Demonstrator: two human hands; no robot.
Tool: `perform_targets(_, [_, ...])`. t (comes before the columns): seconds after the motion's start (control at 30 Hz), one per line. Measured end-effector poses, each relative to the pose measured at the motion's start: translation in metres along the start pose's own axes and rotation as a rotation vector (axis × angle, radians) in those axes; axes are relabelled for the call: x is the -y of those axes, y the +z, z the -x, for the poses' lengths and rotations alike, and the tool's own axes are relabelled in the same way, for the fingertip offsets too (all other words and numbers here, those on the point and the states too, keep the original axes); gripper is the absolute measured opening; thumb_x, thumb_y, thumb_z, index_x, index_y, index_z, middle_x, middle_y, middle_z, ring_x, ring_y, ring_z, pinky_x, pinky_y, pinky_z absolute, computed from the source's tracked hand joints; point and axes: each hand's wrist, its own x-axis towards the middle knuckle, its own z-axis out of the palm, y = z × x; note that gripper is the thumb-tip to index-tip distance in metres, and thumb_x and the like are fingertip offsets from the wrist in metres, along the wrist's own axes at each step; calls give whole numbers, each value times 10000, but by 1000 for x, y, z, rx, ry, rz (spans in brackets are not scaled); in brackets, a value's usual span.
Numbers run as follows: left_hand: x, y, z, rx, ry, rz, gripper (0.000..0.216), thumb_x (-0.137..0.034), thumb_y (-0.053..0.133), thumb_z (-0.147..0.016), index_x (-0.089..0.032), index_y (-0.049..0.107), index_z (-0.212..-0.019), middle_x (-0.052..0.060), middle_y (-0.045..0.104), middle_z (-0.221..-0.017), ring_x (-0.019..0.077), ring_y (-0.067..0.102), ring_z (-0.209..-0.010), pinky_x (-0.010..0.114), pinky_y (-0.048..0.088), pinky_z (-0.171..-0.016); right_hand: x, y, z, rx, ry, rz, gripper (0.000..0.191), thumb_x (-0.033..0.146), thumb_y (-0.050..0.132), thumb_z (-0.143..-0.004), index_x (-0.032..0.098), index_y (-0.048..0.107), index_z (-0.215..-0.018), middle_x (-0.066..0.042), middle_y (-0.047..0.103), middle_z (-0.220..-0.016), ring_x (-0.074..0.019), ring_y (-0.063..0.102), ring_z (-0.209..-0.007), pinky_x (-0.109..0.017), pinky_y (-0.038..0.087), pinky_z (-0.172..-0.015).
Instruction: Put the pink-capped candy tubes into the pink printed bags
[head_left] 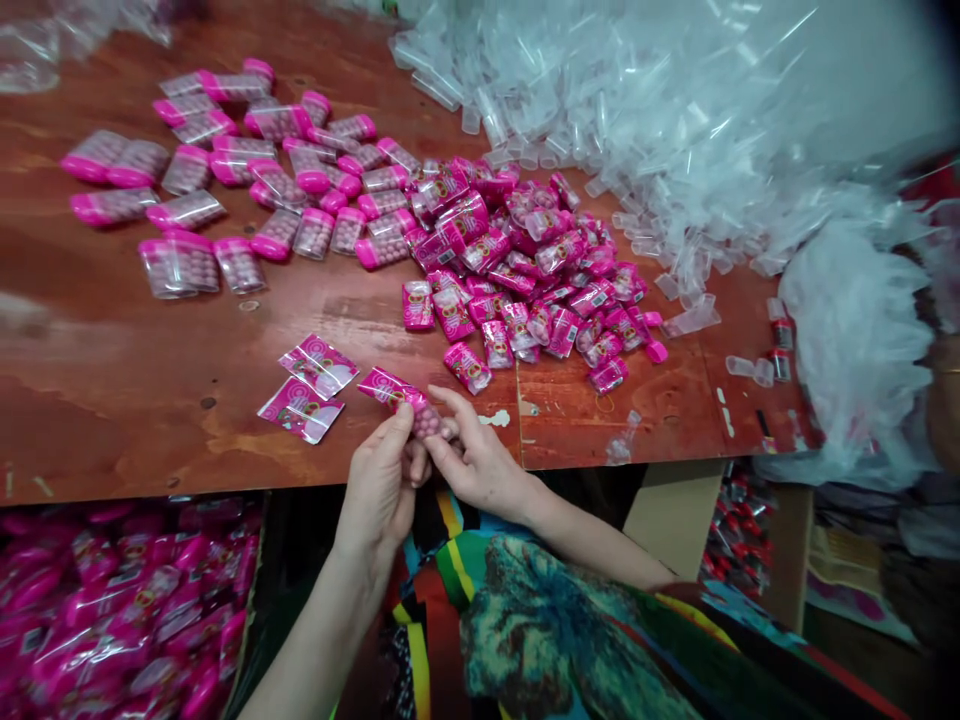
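At the table's front edge, my left hand (382,480) pinches a pink printed sleeve (386,386) that sits partly over a small clear candy container (427,420). Pink round candies show through the uncovered end. My right hand (480,455) grips that same end, its thumb and fingers closed on the container. To the left of my hands lie two flat pink sleeves (304,408), overlapping slightly. Beyond my hands is a heap of sleeved candy containers (517,260). Farther left, bare candy containers with pink caps (240,160) are spread over the wooden table (150,390).
A large mound of clear empty plastic containers (585,90) covers the back right, with a white plastic bag (855,350) beside it. Below the table's edge stand a box of pink packs (127,610) at left and a cardboard box (675,510) with red packs at right.
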Motion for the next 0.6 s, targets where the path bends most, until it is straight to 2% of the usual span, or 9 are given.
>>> perform_targets(0.07, [-3, -1, -1, 37, -18, 34, 434, -486, 960, -763, -162, 672, -737, -75, 468, -441, 59, 369, -409, 187, 333, -450, -1, -1, -2, 53, 57, -223, 604, 431, 634, -1060, 266, 356, -1570, 40, 618, -817, -135, 573, -635, -279, 507, -628])
perform_targets(0.13, [-5, -2, -2, 68, -30, 55, 425, -470, 974, -738, -161, 682, -741, -76, 481, -454, 56, 365, -402, 187, 343, -447, -2, -1, -4, 91, 149, -430, 640, 504, 653, -1049, 264, 341, -1554, 83, 558, -737, -94, 436, -512, -219, 398, -507])
perform_targets(0.23, [-4, -3, -1, 105, -35, 37, 457, -539, 952, -737, -145, 728, -795, -36, 576, -516, 57, 373, -405, 195, 333, -436, -1, -1, -4, 121, 252, -578, 697, 587, 652, -1037, 259, 327, -1558, 118, 510, -672, -62, 261, -426, -190, 255, -422])
perform_targets(0.3, [0, -3, 2, 124, -21, -9, 469, -580, 914, -774, -144, 745, -810, -27, 566, -498, 76, 402, -429, 204, 361, -462, 0, -1, -4, 113, 233, -548, 725, 603, 664, -1028, 259, 325, -1569, 113, 524, -676, -68, 312, -427, -196, 295, -433])
perform_targets(0.43, [6, 0, 7, 119, 14, -129, 454, -591, 893, -805, -166, 733, -789, -59, 471, -436, 87, 388, -452, 209, 358, -502, 0, -4, -5, 18, 121, -370, 716, 545, 694, -1029, 274, 332, -1584, 68, 584, -774, -132, 593, -618, -256, 491, -592])
perform_targets(0.5, [4, 1, 8, 124, 1, -171, 458, -601, 888, -807, -175, 722, -785, -59, 481, -450, 81, 370, -450, 211, 341, -504, 0, -7, -6, 23, 110, -353, 710, 525, 697, -1031, 273, 332, -1585, 69, 576, -776, -138, 601, -658, -255, 489, -612])
perform_targets(0.6, [-2, 0, 5, 118, -9, -184, 473, -614, 884, -806, -183, 691, -772, -52, 503, -465, 74, 362, -432, 217, 313, -491, -2, -14, -6, 100, 144, -382, 718, 519, 716, -1022, 263, 336, -1576, 83, 551, -733, -124, 536, -617, -221, 412, -552])
